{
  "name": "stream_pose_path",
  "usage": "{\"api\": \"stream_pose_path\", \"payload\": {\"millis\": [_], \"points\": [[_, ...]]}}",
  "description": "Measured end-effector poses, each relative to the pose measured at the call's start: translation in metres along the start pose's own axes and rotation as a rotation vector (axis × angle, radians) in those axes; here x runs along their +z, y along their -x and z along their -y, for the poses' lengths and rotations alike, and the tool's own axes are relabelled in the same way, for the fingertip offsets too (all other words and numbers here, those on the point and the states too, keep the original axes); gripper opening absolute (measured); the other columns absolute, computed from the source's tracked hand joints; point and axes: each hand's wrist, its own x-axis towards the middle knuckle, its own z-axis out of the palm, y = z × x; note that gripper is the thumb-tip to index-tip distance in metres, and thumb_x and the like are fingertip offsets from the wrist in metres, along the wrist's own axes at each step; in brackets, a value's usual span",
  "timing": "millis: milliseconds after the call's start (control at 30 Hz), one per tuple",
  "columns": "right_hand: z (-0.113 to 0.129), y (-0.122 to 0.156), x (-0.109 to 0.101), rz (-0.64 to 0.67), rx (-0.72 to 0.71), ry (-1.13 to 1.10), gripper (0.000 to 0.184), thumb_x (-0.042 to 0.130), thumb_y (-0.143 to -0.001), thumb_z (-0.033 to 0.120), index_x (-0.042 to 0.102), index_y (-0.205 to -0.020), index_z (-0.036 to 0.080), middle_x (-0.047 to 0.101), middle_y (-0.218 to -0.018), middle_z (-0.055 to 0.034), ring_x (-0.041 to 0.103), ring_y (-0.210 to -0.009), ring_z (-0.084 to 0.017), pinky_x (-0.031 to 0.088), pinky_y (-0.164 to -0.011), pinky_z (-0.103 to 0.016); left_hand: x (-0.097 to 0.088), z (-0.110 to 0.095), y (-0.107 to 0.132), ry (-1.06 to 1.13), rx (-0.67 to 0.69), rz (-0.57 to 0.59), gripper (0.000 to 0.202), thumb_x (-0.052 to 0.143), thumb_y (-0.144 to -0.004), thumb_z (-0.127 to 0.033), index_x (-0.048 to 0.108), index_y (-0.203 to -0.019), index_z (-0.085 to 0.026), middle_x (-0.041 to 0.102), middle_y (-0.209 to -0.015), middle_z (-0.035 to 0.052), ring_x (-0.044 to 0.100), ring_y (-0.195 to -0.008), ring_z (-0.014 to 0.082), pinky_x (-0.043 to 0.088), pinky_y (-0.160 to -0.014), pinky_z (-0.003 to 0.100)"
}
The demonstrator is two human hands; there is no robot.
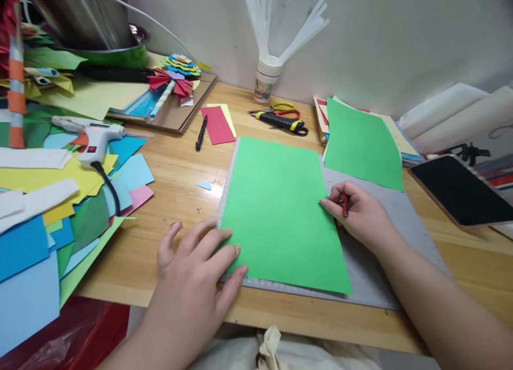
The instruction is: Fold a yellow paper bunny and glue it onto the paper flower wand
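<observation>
A sheet of green paper [280, 215] lies on a grey cutting mat [380, 252] in front of me. My left hand [200, 268] rests at the sheet's lower left edge, fingers spread, fingertips touching the paper and mat. At the right edge of the sheet, my right hand [360, 210] is closed, with thumb and forefinger at the paper's edge. It holds a small dark red stick-like tool [346, 204]; most of it is hidden in the fingers, so its kind cannot be made out.
Paper scraps [28, 242] and a glue gun [96, 140] fill the left. Farther back are a black pen [202, 133], red card [218, 124], scissors [282, 121] and paper cups [266, 81] with glue sticks. Another green sheet [360, 140] and a tablet [460, 188] are at right.
</observation>
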Motion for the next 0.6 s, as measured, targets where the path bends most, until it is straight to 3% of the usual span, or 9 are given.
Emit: {"api": "stream_pose_path", "payload": {"millis": [167, 600], "points": [[-0.003, 0.007, -0.006, 0.127, 0.076, -0.067, 0.030, 0.066, -0.074, 0.046, 0.047, -0.076, 0.024, 0.048, -0.055, 0.0062, 0.048, -0.047, -0.013, 0.037, -0.049, -0.026, 0.002, 0.000, -0.001, 0.007, 0.006, -0.031, 0.019, 0.055, -0.092, -0.030, 0.070, -0.081, -0.030, 0.075, -0.103, -0.0020, 0.060, -0.115, 0.0294, 0.026, -0.106, 0.057], [-0.009, 0.012, -0.012, 0.226, 0.021, -0.183, 0.036, 0.071, -0.073, 0.049, 0.047, -0.073, 0.023, 0.042, -0.059, 0.0065, 0.036, -0.054, -0.011, 0.031, -0.050, -0.024, 0.006, -0.001, -0.007, -0.017, 0.018, -0.075, 0.019, 0.061, -0.088, -0.031, 0.069, -0.070, -0.027, 0.075, -0.094, 0.0016, 0.061, -0.110, 0.0328, 0.026, -0.105, 0.061]]}}
